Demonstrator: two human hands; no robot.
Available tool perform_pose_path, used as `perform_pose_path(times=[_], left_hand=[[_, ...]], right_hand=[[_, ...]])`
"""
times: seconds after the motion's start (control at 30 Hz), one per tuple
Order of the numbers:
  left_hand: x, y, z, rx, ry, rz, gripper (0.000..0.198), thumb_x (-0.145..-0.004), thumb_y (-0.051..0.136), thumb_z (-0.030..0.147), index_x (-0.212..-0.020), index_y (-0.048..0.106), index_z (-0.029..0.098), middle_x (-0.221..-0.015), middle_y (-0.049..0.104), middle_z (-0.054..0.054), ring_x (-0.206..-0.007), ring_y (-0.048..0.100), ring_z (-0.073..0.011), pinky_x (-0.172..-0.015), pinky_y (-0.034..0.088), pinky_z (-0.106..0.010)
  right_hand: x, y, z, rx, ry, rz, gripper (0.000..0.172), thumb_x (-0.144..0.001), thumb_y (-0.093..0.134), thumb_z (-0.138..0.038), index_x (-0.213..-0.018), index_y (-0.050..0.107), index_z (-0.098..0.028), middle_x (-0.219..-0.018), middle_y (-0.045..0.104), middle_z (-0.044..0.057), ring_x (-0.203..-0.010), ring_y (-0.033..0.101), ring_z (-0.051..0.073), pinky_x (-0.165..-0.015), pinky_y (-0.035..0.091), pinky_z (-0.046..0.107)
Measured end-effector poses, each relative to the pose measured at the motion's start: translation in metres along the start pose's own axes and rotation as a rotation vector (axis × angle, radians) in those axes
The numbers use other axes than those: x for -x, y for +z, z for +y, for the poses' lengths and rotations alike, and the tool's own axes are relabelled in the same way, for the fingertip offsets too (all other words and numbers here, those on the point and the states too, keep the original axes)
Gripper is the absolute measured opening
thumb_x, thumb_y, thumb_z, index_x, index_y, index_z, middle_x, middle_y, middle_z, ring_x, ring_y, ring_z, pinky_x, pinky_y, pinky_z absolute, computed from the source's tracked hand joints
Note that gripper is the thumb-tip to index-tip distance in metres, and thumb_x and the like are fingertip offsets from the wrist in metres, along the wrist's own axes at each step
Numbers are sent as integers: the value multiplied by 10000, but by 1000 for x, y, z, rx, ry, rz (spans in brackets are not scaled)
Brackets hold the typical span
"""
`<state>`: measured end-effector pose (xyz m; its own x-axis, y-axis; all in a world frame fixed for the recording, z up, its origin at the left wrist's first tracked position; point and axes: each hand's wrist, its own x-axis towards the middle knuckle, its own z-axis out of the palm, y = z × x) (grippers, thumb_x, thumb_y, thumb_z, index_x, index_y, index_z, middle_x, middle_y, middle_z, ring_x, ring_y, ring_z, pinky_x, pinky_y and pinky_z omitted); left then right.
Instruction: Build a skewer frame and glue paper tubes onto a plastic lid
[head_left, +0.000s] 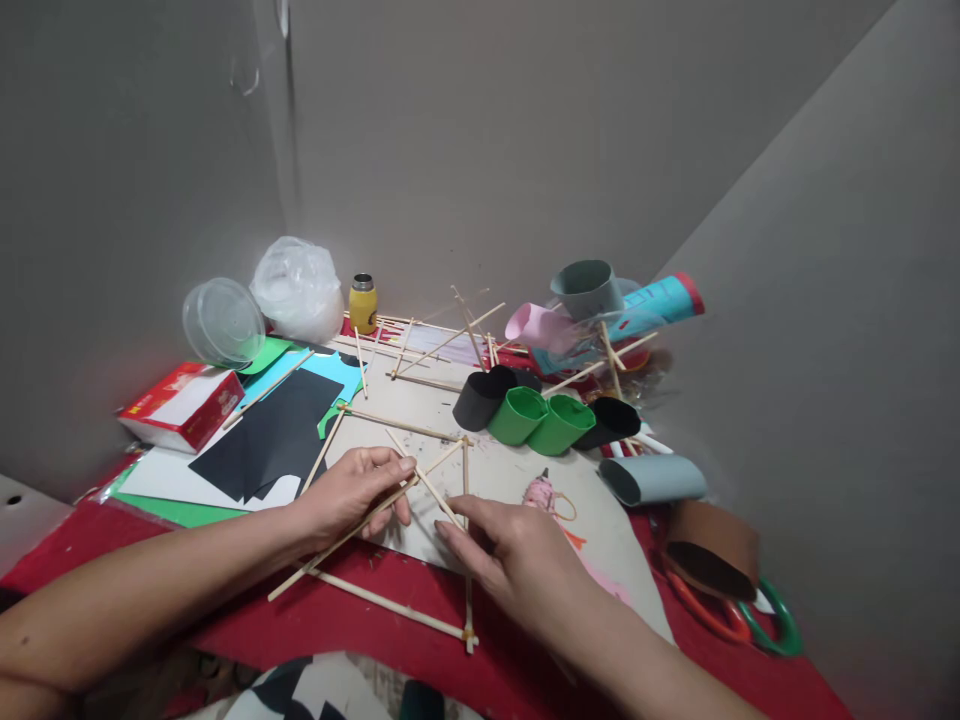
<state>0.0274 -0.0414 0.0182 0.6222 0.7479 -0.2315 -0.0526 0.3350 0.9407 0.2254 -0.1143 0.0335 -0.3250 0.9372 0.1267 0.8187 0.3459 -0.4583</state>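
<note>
A four-sided frame of thin wooden sticks (390,602) lies partly over the table's front, its corners bound with something yellowish-brown. A long diagonal stick (337,546) runs across it from the near left to the far right corner. My left hand (352,492) pinches the diagonal where a shorter stick (433,490) crosses it. The thumb is on top, with the other fingers curled beneath. My right hand (525,550) grips the shorter stick's lower end between thumb and fingers. Whether the two sticks are fastened together I cannot tell.
Green paper tubes (517,415) and black ones stand behind the frame. Black paper (274,435) and a red-white box (184,405) lie left. Scissors (784,620), a brown tube (712,550) and pink yarn (540,492) are right. Loose sticks and a yellow jar (363,305) sit behind.
</note>
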Motion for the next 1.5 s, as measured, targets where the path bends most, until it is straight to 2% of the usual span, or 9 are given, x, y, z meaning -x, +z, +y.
perform_pose_path(times=[0.17, 0.37, 0.6, 0.77, 1.1, 1.23, 1.37, 1.5], left_hand=[[-1, -1, -3, -55, -6, 33, 425, -832, 579, 560, -730, 529, 150, -494, 619, -5, -294, 403, -50, -333, 257, -159], [1, 2, -3, -106, 13, 66, 463, -838, 559, 576, -681, 552, 141, -479, 602, 0, -296, 387, -46, -346, 252, -174], [4, 4, -1, -188, 32, 89, 544, -850, 517, 593, -548, 543, 142, -355, 467, 29, -284, 330, -45, -367, 215, -198], [5, 7, -1, -179, 52, 108, 533, -823, 541, 606, -550, 535, 147, -392, 505, 22, -289, 328, -44, -366, 220, -201], [3, 5, -8, -132, 37, 137, 496, -798, 576, 594, -587, 543, 146, -418, 528, 23, -280, 330, -42, -347, 194, -203], [1, 3, -10, -142, 48, 145, 501, -809, 567, 595, -602, 554, 139, -442, 550, 13, -288, 342, -42, -348, 209, -199], [1, 1, -3, -182, 46, 166, 520, -828, 544, 595, -575, 546, 141, -391, 497, 28, -282, 317, -40, -345, 204, -190], [1, -3, 9, -199, 101, 244, 472, -834, 563, 549, -597, 527, 142, -463, 573, 14, -299, 344, -31, -349, 200, -176]], right_hand=[[0, 2, 0, -74, 42, -25, 193, -923, 515, -325, -902, 667, -208, -610, 648, -7, -512, 525, 128, -565, 344, 238], [0, 1, -4, -62, 26, -43, 271, -951, 452, -323, -834, 662, -200, -621, 641, 4, -536, 528, 131, -568, 338, 244], [-1, 0, -7, -55, 28, -97, 337, -980, 381, -329, -775, 616, -201, -650, 642, 8, -552, 533, 131, -580, 331, 250], [-2, -1, -12, -48, 46, -133, 375, -981, 349, -318, -677, 533, -199, -601, 587, -1, -533, 482, 124, -564, 310, 249], [-6, 6, -12, -49, 49, -146, 380, -966, 340, -301, -621, 463, -203, -565, 534, -5, -506, 437, 120, -542, 295, 243], [-8, 7, -13, -64, 68, -127, 385, -959, 353, -307, -607, 467, -202, -546, 499, -14, -506, 407, 120, -535, 293, 241], [-6, 0, -13, -101, 120, -136, 385, -948, 408, -382, -617, 488, -201, -533, 479, -25, -509, 399, 120, -511, 283, 243], [2, -8, -6, -176, 113, -117, 362, -950, 430, -416, -703, 581, -198, -565, 548, -26, -506, 440, 116, -522, 304, 250]])
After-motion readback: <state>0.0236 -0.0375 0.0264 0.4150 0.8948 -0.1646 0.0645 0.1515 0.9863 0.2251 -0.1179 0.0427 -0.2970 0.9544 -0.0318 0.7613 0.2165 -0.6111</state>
